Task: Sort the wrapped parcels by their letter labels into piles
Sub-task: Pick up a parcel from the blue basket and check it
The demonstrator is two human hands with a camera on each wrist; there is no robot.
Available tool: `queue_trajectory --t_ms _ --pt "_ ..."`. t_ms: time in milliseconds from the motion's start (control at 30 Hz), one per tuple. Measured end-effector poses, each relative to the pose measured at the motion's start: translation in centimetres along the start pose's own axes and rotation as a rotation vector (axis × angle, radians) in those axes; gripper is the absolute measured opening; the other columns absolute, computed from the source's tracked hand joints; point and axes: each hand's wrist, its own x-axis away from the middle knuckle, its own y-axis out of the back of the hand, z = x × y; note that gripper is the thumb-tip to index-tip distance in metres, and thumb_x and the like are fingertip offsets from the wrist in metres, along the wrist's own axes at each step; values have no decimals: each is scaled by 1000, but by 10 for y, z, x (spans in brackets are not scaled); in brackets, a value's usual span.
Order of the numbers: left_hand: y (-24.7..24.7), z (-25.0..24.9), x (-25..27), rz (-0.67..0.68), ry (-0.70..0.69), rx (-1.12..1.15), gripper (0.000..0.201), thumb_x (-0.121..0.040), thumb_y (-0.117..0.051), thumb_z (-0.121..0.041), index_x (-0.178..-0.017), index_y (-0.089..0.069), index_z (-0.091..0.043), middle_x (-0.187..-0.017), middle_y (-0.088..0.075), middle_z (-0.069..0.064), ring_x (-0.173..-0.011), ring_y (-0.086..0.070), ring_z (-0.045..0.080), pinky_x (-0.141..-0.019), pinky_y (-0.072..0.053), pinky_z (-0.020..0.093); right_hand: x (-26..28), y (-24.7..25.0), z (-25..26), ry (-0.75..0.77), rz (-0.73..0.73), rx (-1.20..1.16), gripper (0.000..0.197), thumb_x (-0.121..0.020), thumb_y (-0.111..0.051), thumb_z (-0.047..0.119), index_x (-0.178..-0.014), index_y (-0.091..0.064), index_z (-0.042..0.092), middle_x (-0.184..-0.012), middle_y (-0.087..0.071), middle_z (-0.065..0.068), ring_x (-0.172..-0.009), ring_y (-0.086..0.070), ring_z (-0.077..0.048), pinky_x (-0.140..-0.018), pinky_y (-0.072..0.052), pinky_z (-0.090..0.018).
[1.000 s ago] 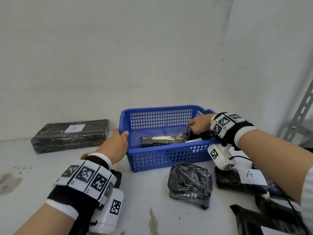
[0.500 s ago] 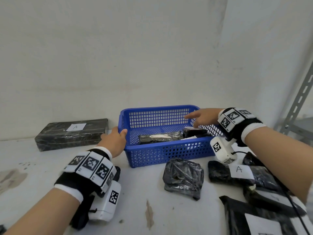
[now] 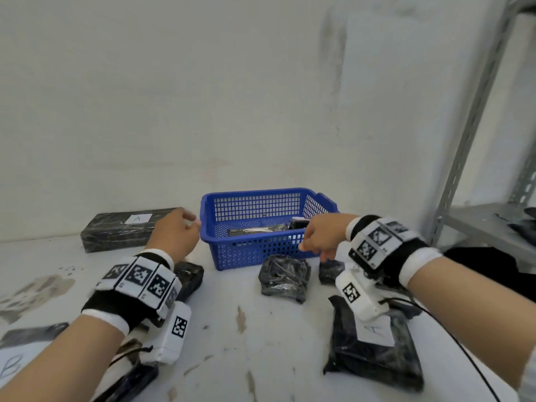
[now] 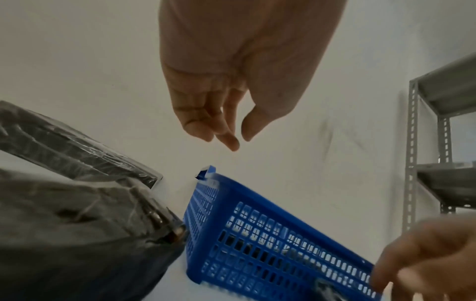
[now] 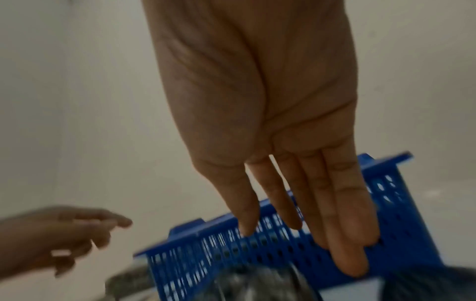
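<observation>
Now both the left hand (image 3: 177,235) and right hand (image 3: 322,237) hang loose, empty.

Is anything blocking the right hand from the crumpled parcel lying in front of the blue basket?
Nothing visible does. The right hand hangs open just above the crumpled parcel, with only air between; the blue basket stands behind it.

Right hand (image 5: 257,122), fingers (image 5: 350,234) straight, extended before a blue basket (image 5: 401,234). Left hand (image 5: 51,238) at lower left, fingers loosely bent. A blurred wrapped parcel (image 5: 257,285) lies below.
</observation>
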Motion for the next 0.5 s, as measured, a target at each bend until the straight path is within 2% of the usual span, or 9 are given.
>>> queue_trajectory --t_ms 67,133,167,200,267,333,367,433,500 --pt "4 2 14 40 -19 10 25 -99 -52 -23 -119 -56 -11 -115 -66 11 -96 -57 20 -86 -44 33 4 -18 2 -48 28 8 23 -99 -60 33 -96 -63 10 -80 -68 -3 -68 -70 -18 -63 -57 -25" --pt "6 5 27 100 -15 26 22 -98 -53 -25 -116 -57 -13 -105 -67 7 -95 -61 20 -86 -47 35 7 -30 3 -76 52 -54 18 -99 -61 27 -103 -60 10 -74 -64 0 -57 -63 -13 -53 -52 -21" --pt "6 8 34 129 -15 34 21 -98 -54 -25 -116 -58 -15 -100 -68 4 -92 -62 19 -84 -47 33 8 -34 2 -78 49 -87 23 -99 -62 24 -112 -61 6 -75 -66 -1 -57 -64 -14 -54 -55 -23" --pt "6 10 39 150 -17 43 21 -97 -54 -26 -115 -58 -16 -96 -68 2 -88 -63 17 -82 -48 32 7 -37 1 -81 38 -127 29 -97 -65 22 -118 -62 2 -78 -68 -3 -61 -68 -18 -61 -59 -27" --pt "5 15 50 168 -16 73 21 -97 -55 -28 -115 -58 -18 -93 -68 0 -81 -64 15 -74 -51 28 7 -38 -4 -86 25 -261 29 -93 -71 18 -117 -64 2 -78 -72 -5 -72 -74 -25 -71 -62 -32" --pt "4 17 59 191 4 124 22 -98 -52 -31 -115 -57 -17 -90 -69 1 -70 -62 12 -59 -46 21 12 -36 -5 -65 26 -399 22 -89 -74 13 -108 -64 7 -70 -73 -4 -65 -74 -20 -63 -61 -28" --pt "4 16 63 206 19 154 25 -99 -50 -33 -116 -56 -16 -90 -68 2 -67 -61 12 -56 -45 20 16 -34 -4 -37 16 -451 20 -88 -75 10 -106 -64 8 -70 -73 -4 -63 -74 -19 -60 -60 -26" --pt "4 12 70 246 29 188 32 -99 -46 -40 -118 -55 -16 -93 -68 3 -69 -63 13 -61 -53 26 23 -28 1 49 -63 -519 20 -87 -75 8 -103 -64 9 -78 -73 -9 -64 -73 -20 -60 -60 -26" --pt "7 5 74 303 11 235 46 -95 -42 -54 -122 -53 -19 -98 -68 3 -75 -67 16 -73 -57 34 34 -16 12 158 -176 -578 17 -87 -75 9 -97 -63 10 -78 -73 -10 -62 -73 -19 -62 -61 -27"
